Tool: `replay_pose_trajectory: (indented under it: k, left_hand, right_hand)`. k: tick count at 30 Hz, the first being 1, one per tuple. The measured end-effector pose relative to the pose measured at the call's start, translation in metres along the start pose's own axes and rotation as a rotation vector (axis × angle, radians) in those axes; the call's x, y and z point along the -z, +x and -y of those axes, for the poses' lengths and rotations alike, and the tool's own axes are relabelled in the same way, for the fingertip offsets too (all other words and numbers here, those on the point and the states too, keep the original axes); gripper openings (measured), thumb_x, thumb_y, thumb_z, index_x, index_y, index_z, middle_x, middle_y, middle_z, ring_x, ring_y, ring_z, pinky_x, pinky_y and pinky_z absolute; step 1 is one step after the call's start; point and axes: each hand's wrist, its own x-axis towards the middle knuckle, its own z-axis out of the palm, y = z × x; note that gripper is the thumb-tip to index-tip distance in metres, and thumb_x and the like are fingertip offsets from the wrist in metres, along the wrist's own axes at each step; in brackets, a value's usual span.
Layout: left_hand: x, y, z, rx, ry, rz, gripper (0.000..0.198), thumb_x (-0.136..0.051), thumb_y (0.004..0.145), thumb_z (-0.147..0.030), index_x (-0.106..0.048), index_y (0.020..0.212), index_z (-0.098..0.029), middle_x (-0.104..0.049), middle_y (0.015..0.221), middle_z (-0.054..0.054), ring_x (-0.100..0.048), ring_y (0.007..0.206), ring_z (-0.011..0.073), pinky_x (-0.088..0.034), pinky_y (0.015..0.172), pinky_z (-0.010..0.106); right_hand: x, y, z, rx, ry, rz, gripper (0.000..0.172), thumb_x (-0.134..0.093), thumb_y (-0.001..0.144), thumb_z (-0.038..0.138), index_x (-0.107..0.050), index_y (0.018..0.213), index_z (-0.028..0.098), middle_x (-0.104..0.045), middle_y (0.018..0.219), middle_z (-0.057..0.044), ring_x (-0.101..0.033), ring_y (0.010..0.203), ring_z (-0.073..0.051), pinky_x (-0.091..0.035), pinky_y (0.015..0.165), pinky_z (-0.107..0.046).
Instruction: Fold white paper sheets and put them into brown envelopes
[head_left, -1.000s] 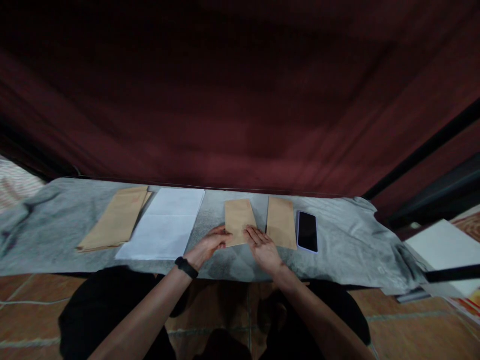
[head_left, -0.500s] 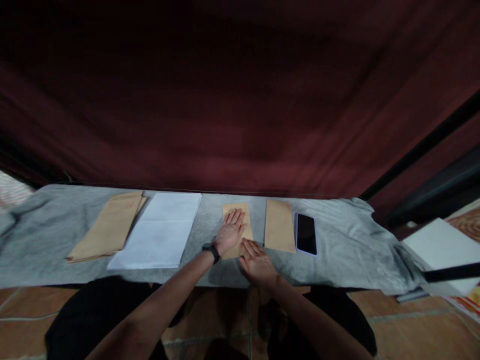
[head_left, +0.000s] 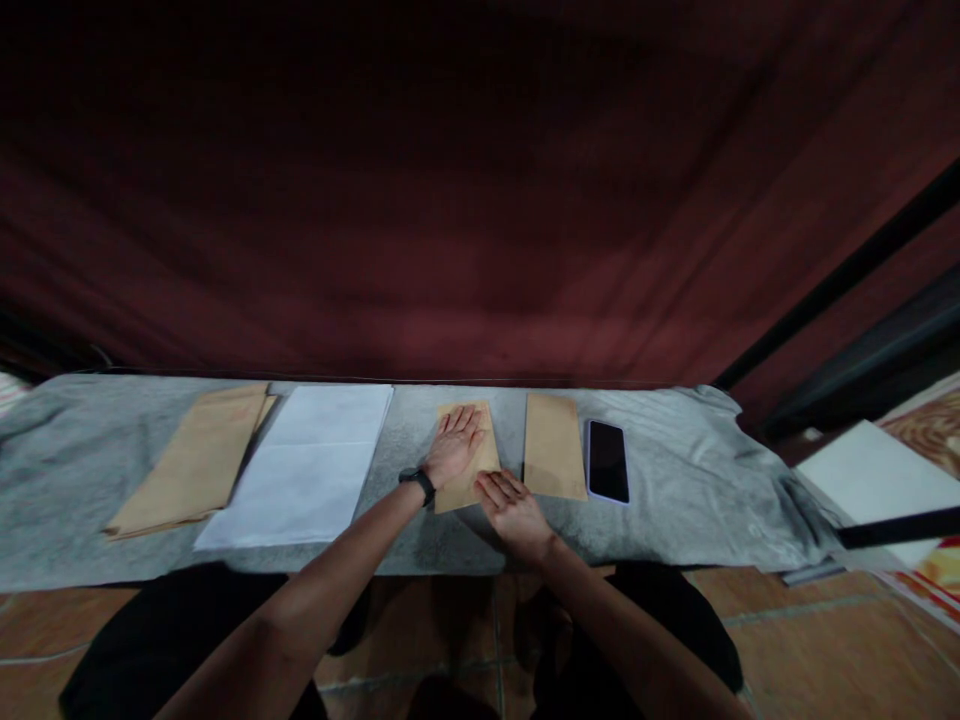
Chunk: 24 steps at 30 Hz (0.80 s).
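Observation:
A small brown paper envelope (head_left: 466, 484) lies on the grey cloth in front of me. My left hand (head_left: 453, 448), with a dark watch on its wrist, is pressed flat on the envelope, fingers stretched out. At the envelope's lower right edge, my right hand (head_left: 514, 512) has its fingers bent together over the paper; the thumb is hidden beneath. A second brown envelope (head_left: 555, 447) lies just to the right, apart from both hands.
Left of the hands lie a stack of white paper (head_left: 300, 470) and larger brown envelopes (head_left: 191, 460). A phone (head_left: 607, 461) rests right of the second envelope. Grey cloth (head_left: 690, 480) covers the narrow bench, which backs onto a dark red curtain (head_left: 480, 250). A white board (head_left: 877, 480) stands at the right.
My right hand's fingers have gone from lying flat to bending at the envelope's edge. The left hand stays flat on it. The whole view has shifted slightly.

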Motion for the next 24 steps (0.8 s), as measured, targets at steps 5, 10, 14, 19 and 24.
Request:
replay_pose_trajectory:
  k: [5, 10, 14, 19, 24]
  left_hand:
    - [-0.001, 0.023, -0.002, -0.046, 0.008, 0.043, 0.054, -0.027, 0.102, -0.040, -0.043, 0.150, -0.023, -0.035, 0.161, 0.007, -0.021, 0.152, 0.0291, -0.015, 0.122, 0.051]
    - [-0.010, 0.017, -0.001, -0.082, 0.032, 0.068, 0.052, -0.031, 0.101, -0.041, -0.044, 0.150, -0.027, -0.034, 0.161, 0.004, -0.021, 0.152, 0.0263, -0.008, 0.123, 0.051]
    - [-0.013, 0.005, 0.000, -0.133, -0.024, 0.076, 0.053, -0.033, 0.101, -0.039, -0.041, 0.151, -0.027, -0.035, 0.161, 0.003, -0.023, 0.152, 0.0215, -0.010, 0.125, 0.045]
    - [-0.007, -0.016, -0.003, -0.191, -0.115, 0.097, 0.052, -0.035, 0.100, -0.037, -0.042, 0.151, -0.023, -0.035, 0.161, 0.004, -0.026, 0.151, 0.0177, -0.010, 0.125, 0.039]
    - [-0.004, -0.040, -0.007, -0.228, -0.185, 0.122, 0.052, -0.037, 0.100, -0.036, -0.042, 0.150, -0.022, -0.034, 0.161, 0.004, -0.025, 0.151, 0.0163, -0.008, 0.126, 0.037]
  right_hand:
    - [-0.001, 0.000, -0.006, 0.037, 0.018, 0.019, 0.040, -0.051, 0.095, 0.012, -0.058, 0.134, 0.012, -0.059, 0.140, -0.017, -0.056, 0.128, -0.026, -0.041, 0.115, -0.042]
    - [-0.001, -0.004, -0.006, 0.051, 0.086, 0.028, 0.042, -0.052, 0.095, 0.016, -0.055, 0.136, 0.009, -0.057, 0.141, -0.020, -0.054, 0.132, -0.026, -0.041, 0.114, -0.043]
    - [0.000, -0.004, -0.001, -0.004, 0.182, -0.004, 0.040, -0.052, 0.096, 0.023, -0.057, 0.134, 0.012, -0.058, 0.141, -0.019, -0.053, 0.133, -0.027, -0.042, 0.114, -0.044]
    - [0.007, -0.001, -0.003, -0.095, 0.221, 0.025, 0.030, -0.049, 0.097, 0.017, -0.064, 0.122, 0.020, -0.066, 0.131, -0.011, -0.059, 0.124, -0.021, -0.047, 0.108, -0.039]
    - [0.008, -0.001, -0.008, -0.142, 0.250, 0.043, 0.032, -0.048, 0.095, 0.011, -0.067, 0.119, 0.020, -0.067, 0.129, -0.008, -0.060, 0.121, -0.020, -0.046, 0.108, -0.034]
